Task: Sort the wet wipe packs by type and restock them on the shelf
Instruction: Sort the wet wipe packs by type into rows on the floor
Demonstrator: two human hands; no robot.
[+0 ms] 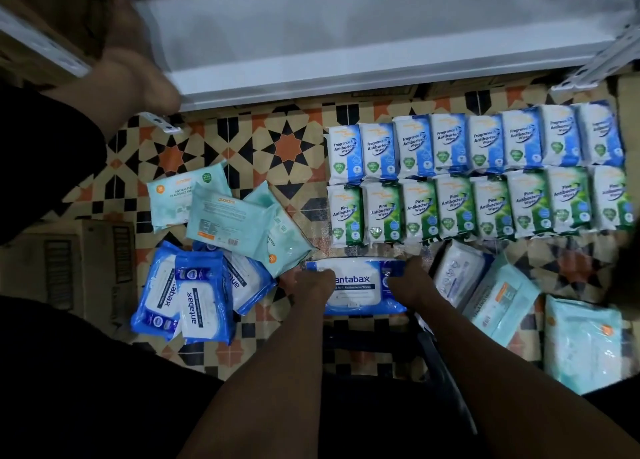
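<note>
Risk first: antabax pack [360, 285] is being held only at its two short ends, left hand [311, 282] and right hand [412, 278] each with fingers clamped on an end. Soft film pack (probably sagging mid-span) could be slipping out, or clipping the pine row [478, 205] just above it in frame. Mis-sorting is the other hazard: teal packs [239, 219] are overlapping the blue antabax pile [194, 299] at lower left. Held pack is sitting at lower centre of frame, over the tiled floor [287, 146]. Long axis is running left-right; label facing up, text reading upright. White shelf [346, 42] is waiting along the top.
</note>
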